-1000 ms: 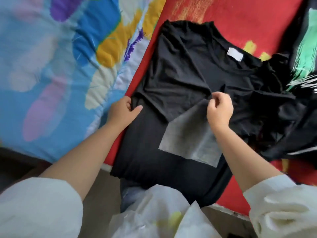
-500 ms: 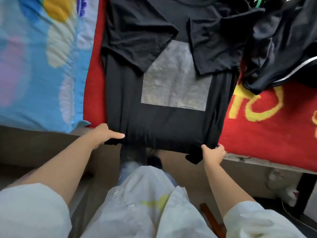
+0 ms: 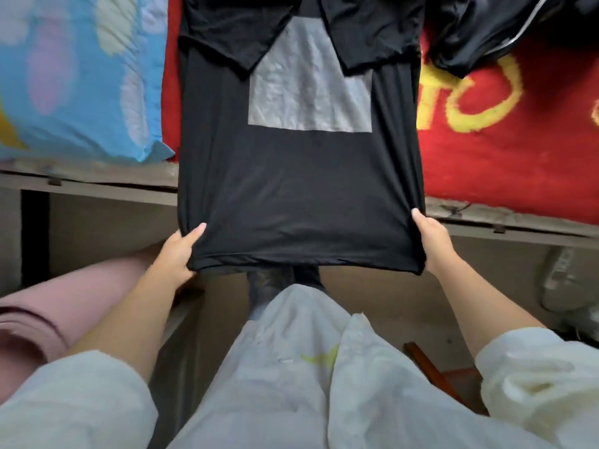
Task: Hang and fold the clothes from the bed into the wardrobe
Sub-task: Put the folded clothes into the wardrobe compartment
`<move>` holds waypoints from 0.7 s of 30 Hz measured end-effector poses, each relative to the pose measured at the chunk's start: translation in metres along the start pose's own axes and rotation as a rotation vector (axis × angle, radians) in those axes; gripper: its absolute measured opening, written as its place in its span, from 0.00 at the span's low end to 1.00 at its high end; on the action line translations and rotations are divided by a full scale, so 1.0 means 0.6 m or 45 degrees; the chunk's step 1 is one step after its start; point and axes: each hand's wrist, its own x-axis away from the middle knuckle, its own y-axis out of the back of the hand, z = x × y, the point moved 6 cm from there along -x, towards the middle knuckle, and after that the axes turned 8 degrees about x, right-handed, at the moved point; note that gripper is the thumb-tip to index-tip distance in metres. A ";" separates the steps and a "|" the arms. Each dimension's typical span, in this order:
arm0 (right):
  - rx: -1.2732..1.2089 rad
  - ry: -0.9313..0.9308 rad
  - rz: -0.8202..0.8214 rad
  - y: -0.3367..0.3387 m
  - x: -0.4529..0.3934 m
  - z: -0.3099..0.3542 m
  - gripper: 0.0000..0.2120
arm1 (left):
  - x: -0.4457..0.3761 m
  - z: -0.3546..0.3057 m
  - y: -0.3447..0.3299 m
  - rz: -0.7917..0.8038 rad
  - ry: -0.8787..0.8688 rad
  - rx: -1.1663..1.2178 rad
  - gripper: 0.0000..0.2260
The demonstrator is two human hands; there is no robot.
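**Shirt runs straight away from the hands**

Red blanket [image 3: 505, 150] covers the bed, and the shirt [image 3: 291, 189] lies on it lengthwise, sleeves already folded in, hem hanging off the near edge toward the person. Left hand [image 3: 177, 251] pinches the left hem corner, right hand [image 3: 432, 243] pinches the right one, both about equally close. Long axis points dead ahead, so I'd guess the hem gets folded forward. More dark clothes [image 3: 486, 30] sit upper right, blue quilt [image 3: 74, 76] to the left.
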 end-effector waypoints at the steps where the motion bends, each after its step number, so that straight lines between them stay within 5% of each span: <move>1: 0.160 0.026 0.052 0.012 0.009 -0.007 0.18 | 0.018 0.001 0.011 -0.005 0.037 -0.067 0.14; 4: 0.491 -0.161 0.227 0.038 0.038 -0.048 0.16 | 0.068 0.016 0.039 -0.013 0.204 -0.303 0.13; 7: 0.480 -0.380 0.319 0.041 0.050 -0.072 0.16 | 0.096 0.032 0.052 -0.017 0.411 -0.445 0.12; 11: 0.070 -0.298 0.379 0.024 0.058 0.002 0.05 | 0.103 -0.024 0.009 -0.019 0.266 -0.133 0.07; 15: -0.549 -0.140 0.275 0.037 0.047 0.121 0.10 | 0.071 -0.131 -0.050 -0.049 -0.067 0.253 0.06; 21: -0.966 0.147 0.226 0.041 0.026 0.297 0.08 | 0.000 -0.256 -0.147 0.015 -0.158 0.505 0.13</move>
